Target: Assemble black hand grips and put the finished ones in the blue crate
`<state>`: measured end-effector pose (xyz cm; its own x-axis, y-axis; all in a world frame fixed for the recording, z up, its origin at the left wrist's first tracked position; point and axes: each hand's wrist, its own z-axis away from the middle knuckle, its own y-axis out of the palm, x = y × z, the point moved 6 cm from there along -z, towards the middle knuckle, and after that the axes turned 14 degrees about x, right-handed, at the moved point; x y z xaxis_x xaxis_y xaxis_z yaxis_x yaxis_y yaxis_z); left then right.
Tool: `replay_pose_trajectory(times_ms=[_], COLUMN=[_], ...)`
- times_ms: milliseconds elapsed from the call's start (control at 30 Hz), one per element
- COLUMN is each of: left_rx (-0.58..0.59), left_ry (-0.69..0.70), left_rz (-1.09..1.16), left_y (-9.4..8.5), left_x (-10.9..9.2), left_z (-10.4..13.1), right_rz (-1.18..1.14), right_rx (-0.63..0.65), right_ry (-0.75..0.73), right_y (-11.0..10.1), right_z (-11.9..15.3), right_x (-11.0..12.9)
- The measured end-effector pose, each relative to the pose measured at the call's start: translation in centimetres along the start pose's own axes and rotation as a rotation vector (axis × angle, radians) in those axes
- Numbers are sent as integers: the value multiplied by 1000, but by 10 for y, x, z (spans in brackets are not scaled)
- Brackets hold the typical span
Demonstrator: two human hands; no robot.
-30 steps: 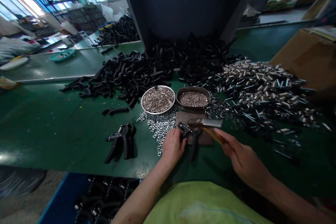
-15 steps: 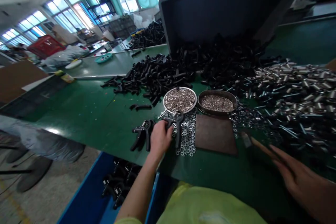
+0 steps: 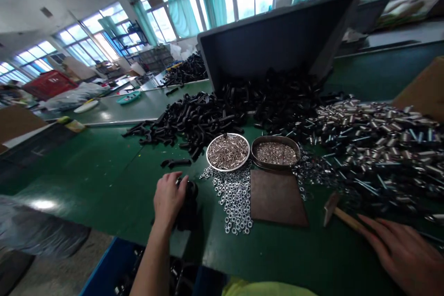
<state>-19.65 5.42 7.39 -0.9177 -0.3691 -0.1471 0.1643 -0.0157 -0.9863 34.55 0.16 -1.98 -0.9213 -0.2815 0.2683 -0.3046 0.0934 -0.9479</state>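
Observation:
My left hand [image 3: 169, 196] is closed over black clamps [image 3: 188, 206] on the green table, left of the loose washers [image 3: 236, 199]. Its fingertips curl round a dark part, mostly hidden beneath the hand. At the right, my right hand [image 3: 398, 245] rests by a hammer [image 3: 343, 215], its fingers over the wooden handle and the metal head on the table. A brown square plate [image 3: 275, 196] lies between the hands. Behind it are a round dish of small metal pins [image 3: 228, 151] and an oval tin of tiny metal parts [image 3: 275, 152].
Heaped black plastic parts [image 3: 194, 118] spread before a tipped grey bin [image 3: 277, 41]. Metal sleeves and screws [image 3: 381, 134] cover the right side. A blue crate [image 3: 107, 268] with black clamps stands below the table's front edge.
My left hand has moved left, and the black clamp it held beside the washers now lies among the others under it. The hammer has come down onto the table. The view has shifted.

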Motion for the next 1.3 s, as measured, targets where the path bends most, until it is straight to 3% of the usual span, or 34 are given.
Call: replay_pose_trajectory(times_ms=[133,233,300,400,500,600,733,833,967,1067,1200,1300], left_rx=[52,154,195,256,314,350,347,322,243,257,342,234], left_ry=[431,621,682,727,727,714,699,702,685,629,501,388], left_rz=[98,78,65,38,11,-6,22,103,266,580,1431,1718], left_y=[9,27,41,65,86,99,97,84,54,31,10,4], left_x=[-118,-208,-256,-308,-334,-343,-342,-337,-320,-291,-234,-187], left_z=[-55,-98,-125,-159,-182,-195,-199,-194,-178,-157,-117,-79], right_rz=[123,50,6,-30,-38,-3,152,257,256,222,168,-35], right_rx=[33,-11,-7,15,41,49,94,240,467,492,439,298], right_ry=[-169,-182,-193,-201,-180,-90,106,204,161,129,179,267], right_y=[-10,-13,-14,-20,-30,-40,-50,-47,-32,-27,-23,-27], right_z=[-41,-70,-85,-101,-115,-132,-160,-181,-199,-203,-197,-184], right_x=[40,58,67,74,65,36,-17,-48,-64,-68,-75,-67])
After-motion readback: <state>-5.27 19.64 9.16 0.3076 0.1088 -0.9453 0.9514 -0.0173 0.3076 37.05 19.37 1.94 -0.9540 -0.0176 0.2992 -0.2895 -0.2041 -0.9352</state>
